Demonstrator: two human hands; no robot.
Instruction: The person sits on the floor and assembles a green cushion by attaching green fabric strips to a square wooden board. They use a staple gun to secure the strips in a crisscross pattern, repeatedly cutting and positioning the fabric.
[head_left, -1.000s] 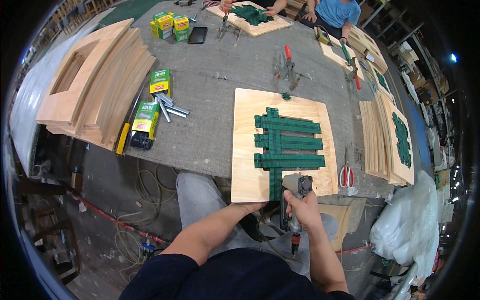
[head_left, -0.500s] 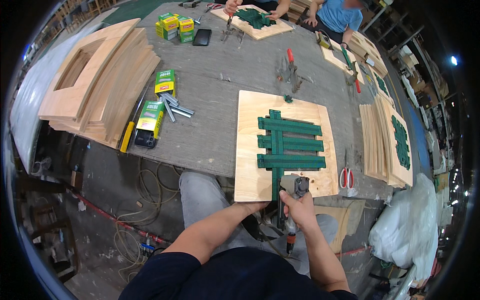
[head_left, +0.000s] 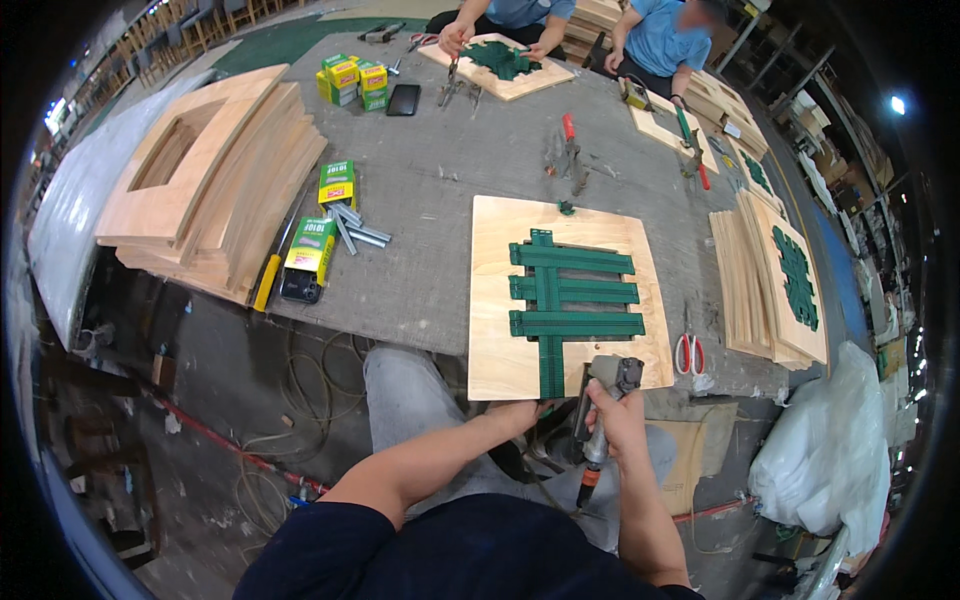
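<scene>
A pale plywood panel [head_left: 490, 350] lies at the table's near edge. Across its cut-out run three green webbing straps [head_left: 590, 291], crossed by one lengthwise green strap [head_left: 550, 365] that reaches the panel's near edge. My right hand [head_left: 622, 418] grips a grey staple gun [head_left: 612, 374] with an orange hose fitting, held over the near right part of the panel. My left hand [head_left: 518, 414] is at the panel's near edge, beside the end of the lengthwise strap. The panel's edge hides most of its fingers, so its grip cannot be made out.
Red-handled scissors [head_left: 690, 355] lie right of the panel, with stacked panels [head_left: 745, 285] beyond. Left are staple boxes [head_left: 312, 245], loose staple strips [head_left: 362, 228], a yellow-handled tool [head_left: 267, 283] and another panel stack [head_left: 215, 190]. A red-handled tool [head_left: 571, 150] lies ahead. Two people work opposite.
The staple gun in my right hand has moved right, off the lengthwise strap. My left hand stays by the panel's near edge. The view has shifted slightly.
</scene>
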